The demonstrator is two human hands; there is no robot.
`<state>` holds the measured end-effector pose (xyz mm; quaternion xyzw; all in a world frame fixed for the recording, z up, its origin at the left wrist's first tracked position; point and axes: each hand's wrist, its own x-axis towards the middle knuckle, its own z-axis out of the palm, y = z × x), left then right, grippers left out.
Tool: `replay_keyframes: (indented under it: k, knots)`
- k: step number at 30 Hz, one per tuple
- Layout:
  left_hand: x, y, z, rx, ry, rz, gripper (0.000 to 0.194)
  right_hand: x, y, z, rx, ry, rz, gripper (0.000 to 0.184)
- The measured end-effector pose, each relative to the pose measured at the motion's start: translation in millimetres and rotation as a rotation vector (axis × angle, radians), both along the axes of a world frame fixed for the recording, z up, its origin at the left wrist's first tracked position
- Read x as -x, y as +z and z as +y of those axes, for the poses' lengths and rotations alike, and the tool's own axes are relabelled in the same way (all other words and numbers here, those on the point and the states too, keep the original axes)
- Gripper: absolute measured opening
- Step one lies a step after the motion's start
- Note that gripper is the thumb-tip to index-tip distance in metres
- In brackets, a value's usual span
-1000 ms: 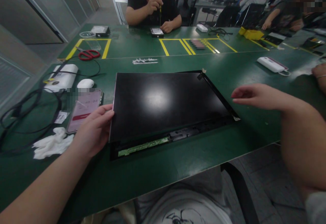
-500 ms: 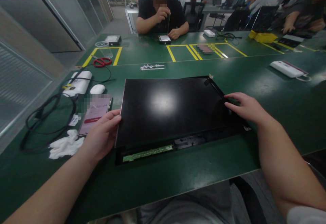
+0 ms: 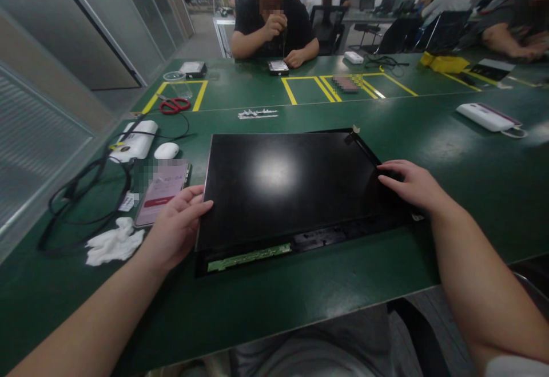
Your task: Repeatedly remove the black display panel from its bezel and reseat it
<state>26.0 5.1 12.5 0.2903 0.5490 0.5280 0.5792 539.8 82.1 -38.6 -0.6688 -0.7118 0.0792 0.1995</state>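
Observation:
A black display panel [image 3: 283, 185] lies flat on the green table [image 3: 472, 165] in front of me, partly lifted out of its black frame. A green circuit strip [image 3: 249, 257] shows along its near edge. My left hand [image 3: 178, 228] grips the panel's left edge, thumb on top and fingers curled beneath. My right hand [image 3: 409, 185] rests on the panel's right edge, fingers bent over the frame.
Left of the panel lie a phone [image 3: 160, 191], a white mouse [image 3: 166, 150], a white power strip [image 3: 134, 139], black cables [image 3: 77, 194] and a white cloth [image 3: 114, 242]. Red scissors [image 3: 174, 105] and a person with a screwdriver are farther back. A white device [image 3: 486, 116] lies right.
My right hand came in from the air and settled on the panel's right edge. My left hand slid slightly further onto the left edge. The view shifted a little.

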Motion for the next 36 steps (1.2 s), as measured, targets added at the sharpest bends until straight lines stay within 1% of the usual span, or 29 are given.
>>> replay_keyframes:
  k: [6, 10, 14, 20, 25, 30, 36]
  knots:
    - [-2.1, 0.2, -1.2, 0.019, 0.054, 0.038, 0.057, -1.4, -2.3, -0.1, -0.015, -0.004, 0.003, 0.036]
    - [-3.1, 2.3, -1.4, 0.044, 0.089, 0.054, 0.060, -2.0, -2.8, -0.6, -0.017, 0.004, 0.024, 0.034]
    - [-1.5, 1.9, -0.3, 0.048, 0.084, 0.052, 0.064, -1.7, -2.8, -0.4, -0.027, 0.004, 0.031, 0.033]
    - [-0.9, 2.7, -1.1, 0.038, 0.063, 0.044, 0.060, 0.9, -0.1, -1.2, -0.008, -0.004, 0.028, 0.034]
    - [-2.6, 6.2, -3.4, 0.025, 0.024, 0.023, 0.071, 1.9, 0.9, -2.6, -0.012, 0.002, 0.056, 0.033]
    - [0.1, 4.0, -1.4, 0.007, 0.015, -0.004, 0.067, 1.4, 0.8, -2.6, -0.004, -0.007, 0.054, 0.035]
    - [2.6, 2.8, 0.6, 0.037, 0.022, -0.045, 0.081, 1.9, 0.4, -2.5, 0.001, 0.006, 0.041, 0.036]
